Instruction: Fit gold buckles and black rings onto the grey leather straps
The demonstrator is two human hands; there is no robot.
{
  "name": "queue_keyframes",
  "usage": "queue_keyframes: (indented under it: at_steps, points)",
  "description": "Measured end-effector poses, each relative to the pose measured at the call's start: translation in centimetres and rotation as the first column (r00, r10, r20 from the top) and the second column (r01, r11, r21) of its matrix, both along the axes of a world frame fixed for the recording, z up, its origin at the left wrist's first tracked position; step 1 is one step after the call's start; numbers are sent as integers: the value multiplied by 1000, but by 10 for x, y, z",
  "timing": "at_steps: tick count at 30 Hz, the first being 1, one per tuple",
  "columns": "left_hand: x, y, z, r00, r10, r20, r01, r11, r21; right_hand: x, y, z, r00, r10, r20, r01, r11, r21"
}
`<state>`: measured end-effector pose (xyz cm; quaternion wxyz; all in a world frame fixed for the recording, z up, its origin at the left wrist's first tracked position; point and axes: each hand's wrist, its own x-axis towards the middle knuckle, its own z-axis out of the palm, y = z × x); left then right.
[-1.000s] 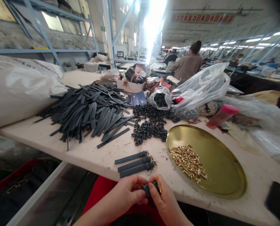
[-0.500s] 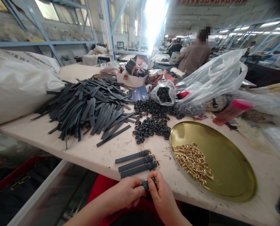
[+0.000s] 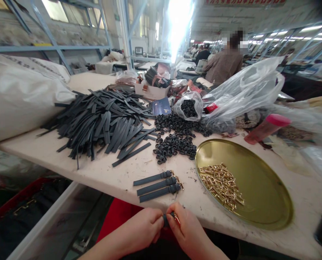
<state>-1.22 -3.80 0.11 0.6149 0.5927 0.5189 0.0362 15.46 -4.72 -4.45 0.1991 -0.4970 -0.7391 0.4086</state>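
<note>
Between my two hands, just off the table's front edge, is a dark strap (image 3: 165, 220) with a gold buckle (image 3: 176, 219) at its right end. My left hand (image 3: 147, 227) is closed round the strap and hides most of it. With thumb and fingers, my right hand (image 3: 184, 225) pinches the buckle end. Three finished-looking buckled straps (image 3: 155, 186) lie side by side on the table just beyond my hands, buckles to the right. To the right, a round gold tray (image 3: 269, 202) bears a heap of gold buckles (image 3: 222, 184).
A big pile of dark strips (image 3: 104, 122) covers the left of the table (image 3: 101, 180). Small black loops (image 3: 174, 146) lie mid-table, below a plastic bag (image 3: 195, 115) of more. A pink-lidded container (image 3: 268, 128) lies tilted at right. A person (image 3: 223, 65) sits beyond.
Both hands have dropped slightly toward me, still on the strap. My right fingers have shifted on the buckle end. The view has moved a little; the straps on the table lie as before.
</note>
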Motion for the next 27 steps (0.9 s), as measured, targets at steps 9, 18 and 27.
queue_keyframes:
  at_steps: [9,18,27]
  points:
    - [0,-8,9,997,5,83,-15,993,121,-5,-15,-5,964,-165,-207,178,983,42]
    - [6,-30,8,997,-36,69,24,984,177,-2,-33,-2,964,-108,-242,134,987,92]
    - [12,-5,21,993,-42,-108,91,859,503,-12,-7,3,939,-110,-326,153,982,109]
